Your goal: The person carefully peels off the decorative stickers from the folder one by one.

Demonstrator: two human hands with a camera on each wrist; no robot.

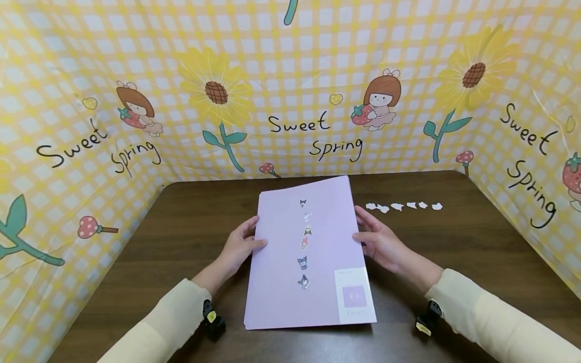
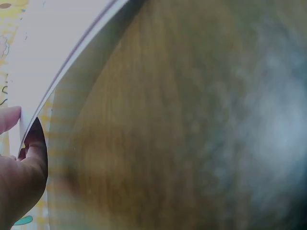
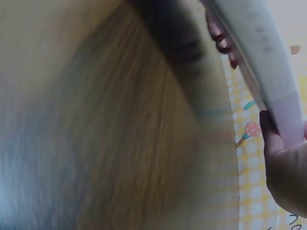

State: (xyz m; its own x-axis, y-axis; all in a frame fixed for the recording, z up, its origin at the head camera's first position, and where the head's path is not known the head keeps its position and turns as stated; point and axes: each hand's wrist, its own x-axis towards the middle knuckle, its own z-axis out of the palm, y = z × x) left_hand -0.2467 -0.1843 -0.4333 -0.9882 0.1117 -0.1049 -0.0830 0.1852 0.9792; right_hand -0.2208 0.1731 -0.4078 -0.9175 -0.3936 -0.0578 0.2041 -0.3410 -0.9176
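A lilac folder [image 1: 281,282] is held between both hands, raised off the table at a tilt. Down its middle runs a column of several small cartoon stickers [image 1: 302,262], and a white label [image 1: 354,296] covers its lower right corner. My left hand [image 1: 236,249] grips the left edge, thumb on the front and fingers behind. On the opposite edge, my right hand [image 1: 383,244] pinches it the same way, its other fingers partly hidden behind. The left wrist view catches the folder's thin edge [image 2: 72,52] from the side, with the left thumb [image 2: 9,119] against it.
Several small white cut-out pieces [image 1: 397,206] lie in a row on the dark wooden table [image 1: 181,212], beyond the right hand. A yellow checked cloth [image 1: 299,75] with sunflowers and lettering hangs around the back and sides. Each wrist wears a small black camera [image 1: 213,320].
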